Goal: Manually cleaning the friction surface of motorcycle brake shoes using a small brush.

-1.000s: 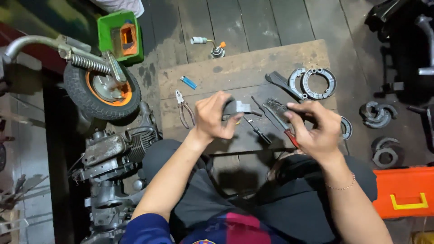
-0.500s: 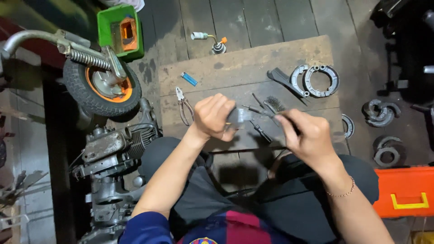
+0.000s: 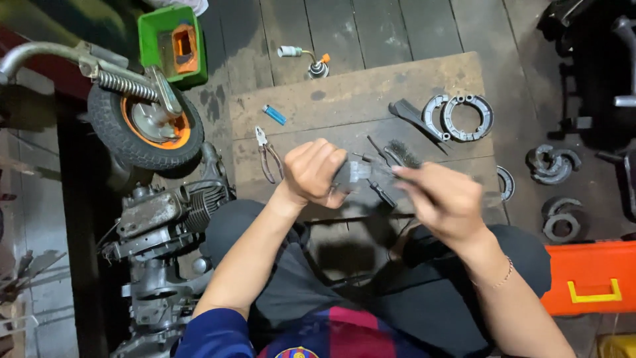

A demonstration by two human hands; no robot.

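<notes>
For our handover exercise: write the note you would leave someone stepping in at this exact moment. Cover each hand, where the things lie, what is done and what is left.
Left hand: closed grip on a small grey metal part, held above the board.
Right hand: closed, blurred, right beside that part; what it holds cannot be told.
On the board: wire brush, screwdriver, pliers, blue lighter, a pair of brake shoes.
Beside the person's left: small engine and wheel.
Done: cannot be judged from the part.
Left: the part is still in hand, not set down.
</notes>
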